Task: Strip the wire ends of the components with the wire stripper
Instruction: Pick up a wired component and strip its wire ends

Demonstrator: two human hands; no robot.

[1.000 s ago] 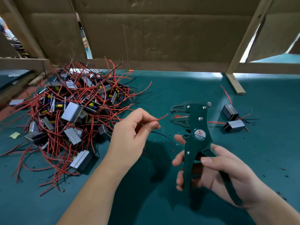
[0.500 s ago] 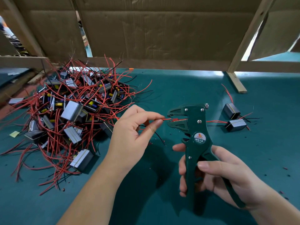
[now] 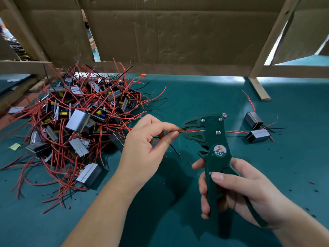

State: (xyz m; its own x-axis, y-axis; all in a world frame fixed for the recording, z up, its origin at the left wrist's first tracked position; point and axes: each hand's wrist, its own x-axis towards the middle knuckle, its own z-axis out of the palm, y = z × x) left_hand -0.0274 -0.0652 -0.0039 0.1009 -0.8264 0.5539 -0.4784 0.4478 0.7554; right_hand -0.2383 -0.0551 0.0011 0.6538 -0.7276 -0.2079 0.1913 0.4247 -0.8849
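My right hand (image 3: 240, 191) holds the wire stripper (image 3: 211, 138) upright over the table (image 3: 195, 97), a little toward 3 o'clock from the centre, with its head turned to 9 o'clock. The fingers (image 3: 204, 189) are wrapped round the handles. My left hand (image 3: 146, 145) is at 9 o'clock of the tool, and its fingers (image 3: 167, 126) pinch a red wire (image 3: 182, 130). The end of this wire sits between the jaws, which look nearly closed on it.

I think the main danger is the depth: if the end sits too far in or not far enough, the bare part will come out too long or too short. If the wire lies crooked, the blade may cut copper strands together with the insulation. The left fingertips are just beside the jaws, so a hard squeeze could nip the skin. With a weak pinch, the wire may slide out unstripped. A black wire (image 3: 173, 150) hangs below the left hand and could be caught too. I cannot see the component of these wires.

Around this there is a cardboard wall (image 3: 178, 36) at 12 o'clock and a pile of components (image 3: 80, 122) with red leads at 9 to 10 o'clock. Two loose components (image 3: 259, 136) lie at 3 o'clock, well apart from the pile, and small insulation scraps (image 3: 311, 183) are on the table. A red lead (image 3: 236, 132) from the 3 o'clock side runs behind the tool's head; I judge that it is the one thing near enough to snag.
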